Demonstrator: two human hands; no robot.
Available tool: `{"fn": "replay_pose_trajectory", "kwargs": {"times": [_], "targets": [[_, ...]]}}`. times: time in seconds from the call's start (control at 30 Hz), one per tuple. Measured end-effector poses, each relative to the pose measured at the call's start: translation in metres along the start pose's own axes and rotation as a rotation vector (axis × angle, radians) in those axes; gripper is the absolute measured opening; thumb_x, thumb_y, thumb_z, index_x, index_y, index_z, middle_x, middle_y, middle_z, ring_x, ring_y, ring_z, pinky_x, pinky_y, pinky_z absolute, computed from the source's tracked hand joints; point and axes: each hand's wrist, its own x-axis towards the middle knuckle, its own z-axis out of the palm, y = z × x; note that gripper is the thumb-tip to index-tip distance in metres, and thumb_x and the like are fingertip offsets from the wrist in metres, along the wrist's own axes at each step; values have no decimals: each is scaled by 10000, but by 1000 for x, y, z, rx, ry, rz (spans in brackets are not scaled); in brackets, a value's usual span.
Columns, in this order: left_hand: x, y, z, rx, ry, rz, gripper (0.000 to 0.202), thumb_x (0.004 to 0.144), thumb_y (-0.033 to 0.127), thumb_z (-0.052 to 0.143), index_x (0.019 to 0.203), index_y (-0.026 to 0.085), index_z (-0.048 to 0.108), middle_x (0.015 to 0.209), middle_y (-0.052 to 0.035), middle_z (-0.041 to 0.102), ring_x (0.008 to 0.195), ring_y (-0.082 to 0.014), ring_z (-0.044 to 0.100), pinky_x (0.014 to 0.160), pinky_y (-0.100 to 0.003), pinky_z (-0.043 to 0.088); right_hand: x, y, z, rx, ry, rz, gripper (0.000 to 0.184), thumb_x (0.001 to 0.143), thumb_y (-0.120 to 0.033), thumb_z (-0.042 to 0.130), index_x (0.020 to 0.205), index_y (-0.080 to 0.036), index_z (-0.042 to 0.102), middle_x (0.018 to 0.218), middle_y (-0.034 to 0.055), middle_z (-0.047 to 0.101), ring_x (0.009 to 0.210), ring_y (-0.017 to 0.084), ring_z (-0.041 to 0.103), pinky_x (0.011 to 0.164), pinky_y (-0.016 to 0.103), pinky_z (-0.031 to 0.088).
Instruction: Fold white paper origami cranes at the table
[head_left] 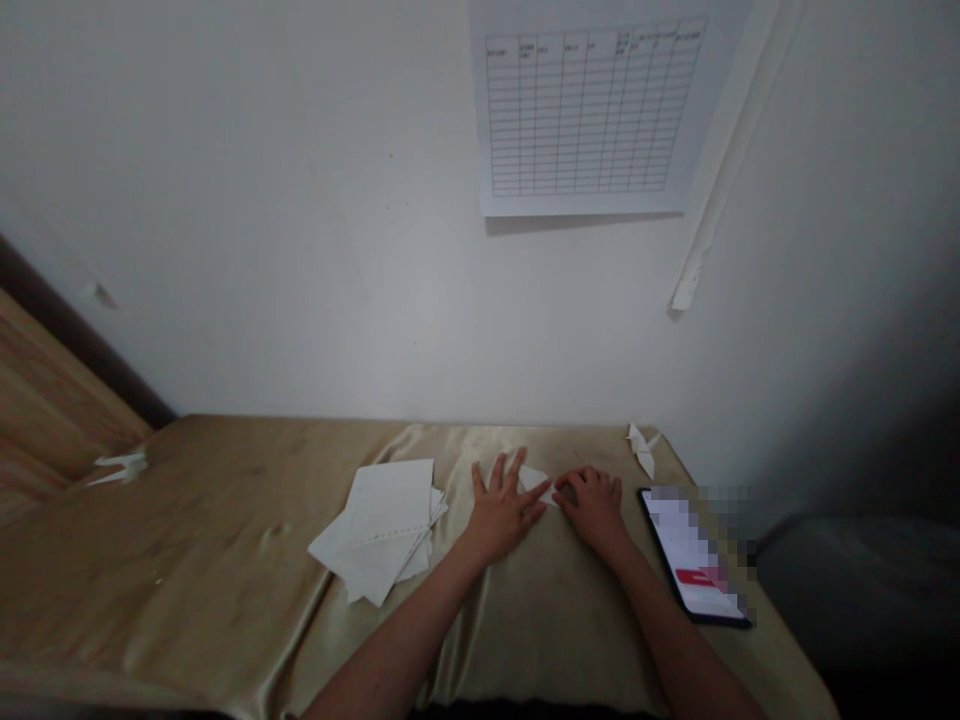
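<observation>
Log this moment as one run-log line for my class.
left hand: spread, at small white paper | right hand: curled, at same paper | left of hands: paper stack | right: phone, folded figure

Small white paper [533, 481], pointed, on cloth [555, 610]

No legible text or numbers. Printed sheet [592, 110] on wall [300, 220], above table's [225, 530] far edge: ruled grid, small dark characters in header cells [589, 45] along grid's top edge, too small and blurred to read. Phone [679, 555] near table's right edge: lit screen, red block [688, 577] with pale mark, unreadable; screen's right side pixelated
</observation>
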Motion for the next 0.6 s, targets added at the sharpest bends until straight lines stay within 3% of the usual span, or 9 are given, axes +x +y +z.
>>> {"fn": "replay_pose_trajectory", "kwargs": {"times": [0.6], "targets": [[9, 2, 3, 4, -118, -204, 566, 891, 749, 280, 1417, 557, 360, 1645, -13, 167, 1479, -447, 126, 1091, -744, -10, -1, 0, -2, -11, 32, -36, 254, 884, -429, 583, 1130, -432, 649, 1321, 5, 540, 1215, 286, 437, 1060, 567, 238]]}}
